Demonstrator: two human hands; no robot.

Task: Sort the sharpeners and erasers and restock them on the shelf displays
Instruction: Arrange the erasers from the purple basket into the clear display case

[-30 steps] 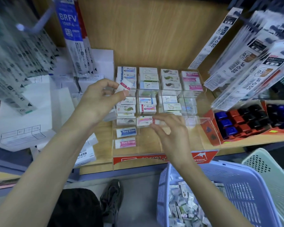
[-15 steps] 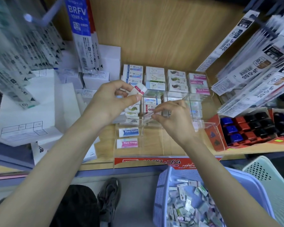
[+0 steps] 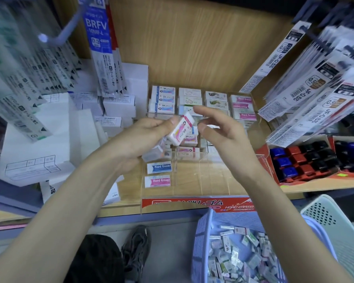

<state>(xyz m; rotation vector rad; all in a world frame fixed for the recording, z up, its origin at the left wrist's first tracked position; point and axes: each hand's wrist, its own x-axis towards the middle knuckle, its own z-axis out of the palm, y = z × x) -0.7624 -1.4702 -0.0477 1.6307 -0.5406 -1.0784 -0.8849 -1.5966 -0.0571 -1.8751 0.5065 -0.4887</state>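
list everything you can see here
clear tray: one, transparent, on shelf
Hard Eraser packs: two, blue and pink, tray front left
stacked erasers: many, mixed, tray back rows
held eraser: one, white with pink sleeve, above tray
sharpeners: many, blue, red, black, red carton right
purple basket: one, below shelf, holds loose erasers
green basket: one, pale, far right
refill packs: many, hanging both sides
white boxes: several, shelf left
left hand: grips held eraser
right hand: empty, beside it

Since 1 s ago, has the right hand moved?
Yes: the right hand rose from level with the front pink Hard Eraser toward the back rows of the display.
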